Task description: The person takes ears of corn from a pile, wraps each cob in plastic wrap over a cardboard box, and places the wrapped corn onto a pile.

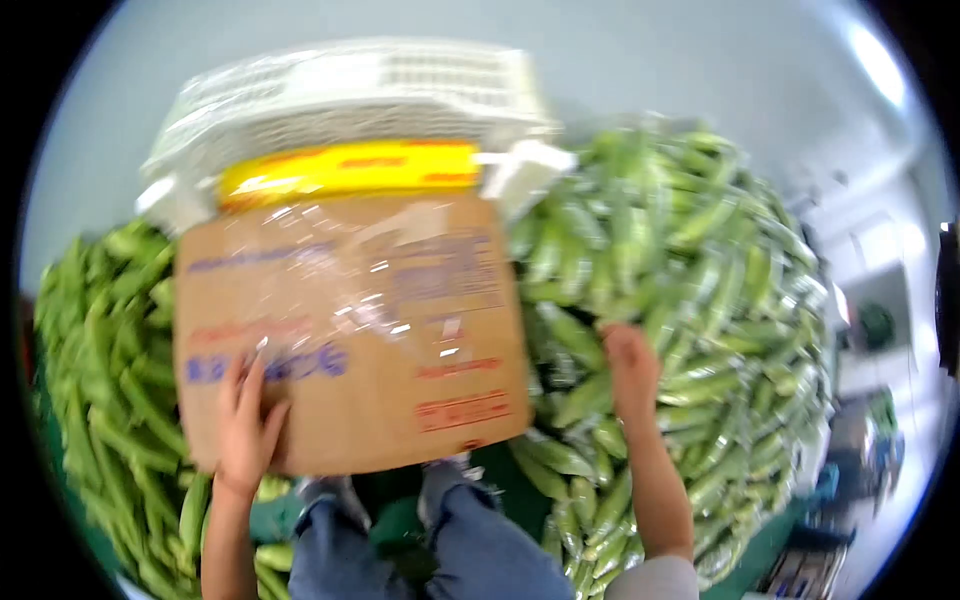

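My left hand [248, 415] rests on the lower left of a flat cardboard sheet [420, 330], its fingers spread. The cardboard carries blue and red print, with shiny clear plastic film over it. My right hand [630, 365] is at the near-left side of a heap of plastic-wrapped corn ears [700, 290], its fingers curled in. Blur and the hand itself hide what the fingers hold, if anything. A yellow roll [350, 170] with red marks lies along the far edge of the cardboard.
A white plastic crate [440, 80] stands behind the yellow roll. Unwrapped green corn ears [110, 370] are heaped at the left. My legs [450, 550] are below the cardboard, above a green floor. Furniture and bright openings appear blurred at the far right.
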